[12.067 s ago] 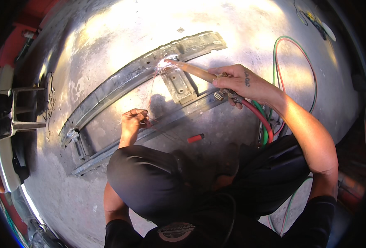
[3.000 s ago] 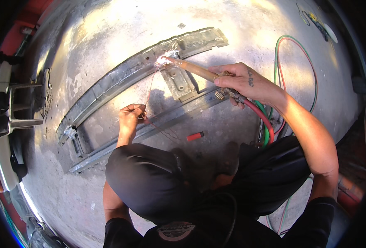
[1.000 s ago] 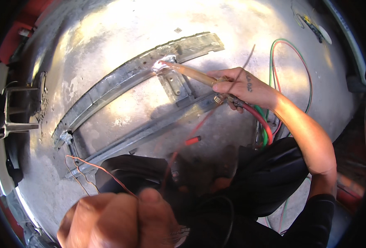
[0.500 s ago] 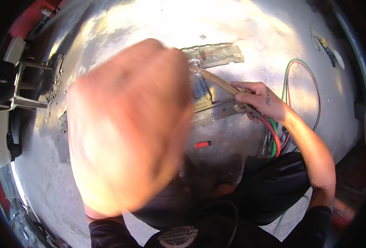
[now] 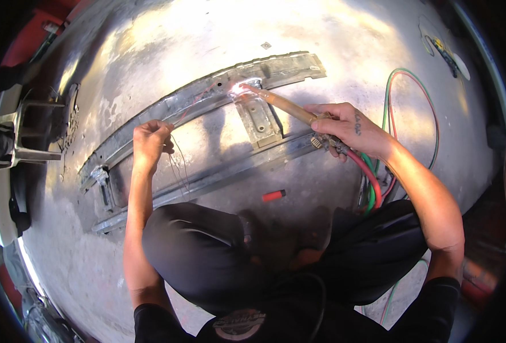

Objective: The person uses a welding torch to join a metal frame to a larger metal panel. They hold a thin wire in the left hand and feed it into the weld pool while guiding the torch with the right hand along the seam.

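My right hand (image 5: 350,128) is wrapped around the valve end of a brass-coloured gas torch (image 5: 287,107). The torch tip points left at a bright glowing spot where a short metal bracket (image 5: 258,123) meets a long curved metal beam (image 5: 290,66). My left hand (image 5: 150,143), over the beam's left half, pinches a thin filler wire (image 5: 185,166). One stretch of the wire runs toward the glow, while looser loops hang below the fingers. The glare hides whether the wire touches the joint.
Thick red and green hoses (image 5: 374,180) lead from the torch, with a thinner loop (image 5: 387,103) at right. Before my crossed legs lies a small red cylinder with a black end (image 5: 274,196). A grey metal frame (image 5: 35,131) stands left; a yellow-and-black tool (image 5: 444,54) lies far right.
My left hand, blurred and close to the camera before, has dropped down and left to the beam, uncovering it. The wire is now visible in its fingers. The torch stays at the joint.
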